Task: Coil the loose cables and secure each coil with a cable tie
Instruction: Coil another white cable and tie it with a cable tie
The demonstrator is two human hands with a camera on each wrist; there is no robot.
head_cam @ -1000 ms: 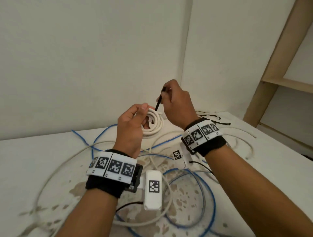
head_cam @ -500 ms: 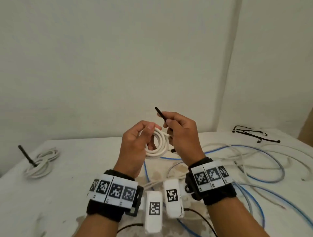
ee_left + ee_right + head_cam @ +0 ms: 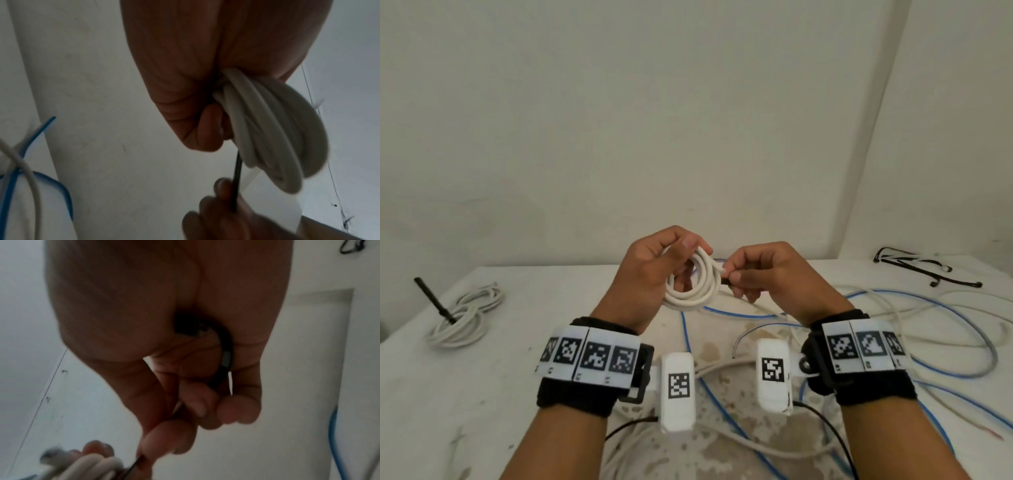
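Between my two hands, raised above the table [image 3: 524,370], hangs the white cable coil [image 3: 693,289], and that is where all the gripping is. My left hand [image 3: 650,270] has its fingers and thumb curled round the top of the coil, the loops bunched in the fist; the left wrist view shows the strands fanning out below the knuckles [image 3: 273,129]. My right hand [image 3: 767,274] pinches a thin black cable tie [image 3: 236,181] between thumb and fingertips, right against the coil's right edge. From the head view only a dark stub of the tie shows at the fingertips [image 3: 725,281]. On the right wrist camera the tie curves through the palm [image 3: 223,352], and its thin end pokes out near the coil at the bottom of that picture. I cannot tell whether the tie passes through the loops or just lies beside them.

Below the hands, loose blue cables [image 3: 914,301] and loose white cables [image 3: 756,445] sprawl across the stained middle and right of the table. Far left, well apart, sits a finished white coil [image 3: 462,318] with a black tie tail [image 3: 431,298] sticking up from it. At the far right corner lies a small bundle of spare black ties [image 3: 921,267].
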